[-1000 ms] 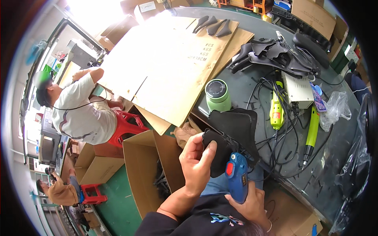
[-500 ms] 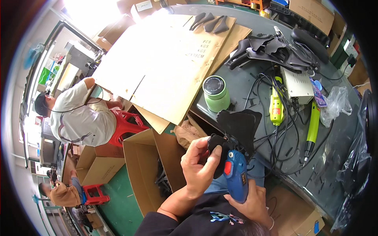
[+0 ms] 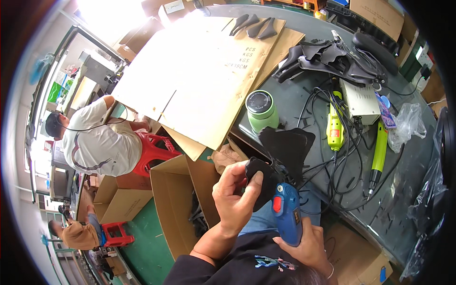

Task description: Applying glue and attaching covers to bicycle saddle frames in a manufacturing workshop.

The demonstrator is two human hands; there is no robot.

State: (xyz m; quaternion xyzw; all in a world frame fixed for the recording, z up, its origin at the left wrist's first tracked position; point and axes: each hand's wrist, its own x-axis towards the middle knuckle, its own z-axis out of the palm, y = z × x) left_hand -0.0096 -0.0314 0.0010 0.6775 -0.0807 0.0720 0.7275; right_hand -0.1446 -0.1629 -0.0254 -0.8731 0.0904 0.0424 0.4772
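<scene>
My left hand (image 3: 237,192) pinches the edge of a soft black saddle cover (image 3: 289,146) between thumb and fingers. The cover has wide flaps with wavy edges, and one flap bends toward me. Wrapped round the handle of blue cordless electric scissors (image 3: 289,216) with a red button is my right hand (image 3: 308,247). The tool's head points up against the black cover, which partly hides its blades. Both hands are above my lap, in front of the table's near edge.
A green flask (image 3: 262,111) stands on the grey table near large cardboard sheets (image 3: 190,85). Cables surround two yellow-green tools (image 3: 335,126) and a white box (image 3: 359,102). Black saddle parts (image 3: 327,59) are heaped behind. An open carton (image 3: 173,209) stands left; two people sit farther off.
My left hand has shifted slightly left, drawing the near flap of the black cover a little away from the blue tool. My right hand keeps nearly the same place.
</scene>
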